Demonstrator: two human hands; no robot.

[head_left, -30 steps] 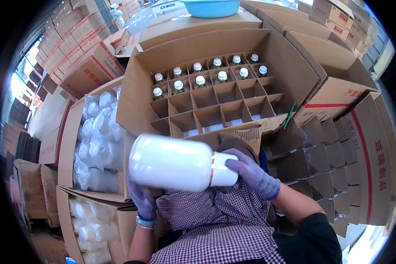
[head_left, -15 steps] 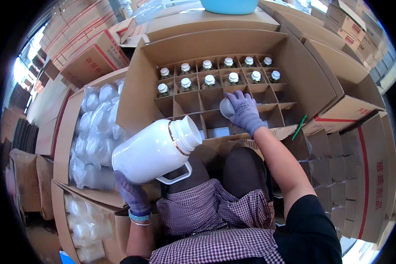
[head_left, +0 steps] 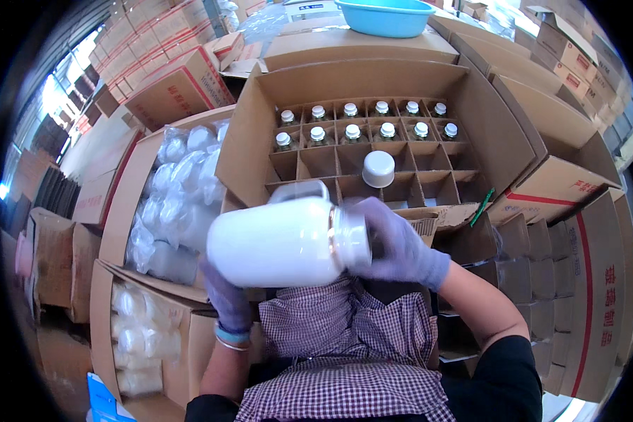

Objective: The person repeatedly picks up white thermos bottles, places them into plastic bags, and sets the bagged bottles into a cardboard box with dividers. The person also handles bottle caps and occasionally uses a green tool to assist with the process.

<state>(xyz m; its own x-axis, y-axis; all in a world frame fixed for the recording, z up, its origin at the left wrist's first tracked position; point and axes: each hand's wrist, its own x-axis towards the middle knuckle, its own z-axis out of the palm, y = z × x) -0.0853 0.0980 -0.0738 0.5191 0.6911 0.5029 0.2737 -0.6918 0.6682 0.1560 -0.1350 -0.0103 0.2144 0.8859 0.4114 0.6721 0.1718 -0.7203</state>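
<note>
A white thermos jug [head_left: 274,243] with a gold ring round its neck lies sideways above my lap, its mouth toward the right and its handle upward. My gloved left hand [head_left: 226,299] grips the jug at its base end. By the jug's mouth is my gloved right hand [head_left: 401,246], smeared by motion; whether its fingers touch the rim cannot be made out. A white cup-shaped lid [head_left: 378,169] rests at the dividers of the open carton [head_left: 394,76] in front of me. Behind it, two rows of glass bottles with white caps [head_left: 353,131] stand in the carton's cells.
On the left, open cartons hold plastic-wrapped clear items [head_left: 179,183] and more clear pieces [head_left: 144,337]. Cardboard dividers [head_left: 534,281] fill a carton on the right. A blue basin [head_left: 387,15] sits on a box at the back. A green tie [head_left: 482,206] hangs at the carton's right corner.
My right hand has let go of the white lid and come back to the jug's mouth. The jug has turned more level, its handle swinging from below to above. The view has shifted slightly.
</note>
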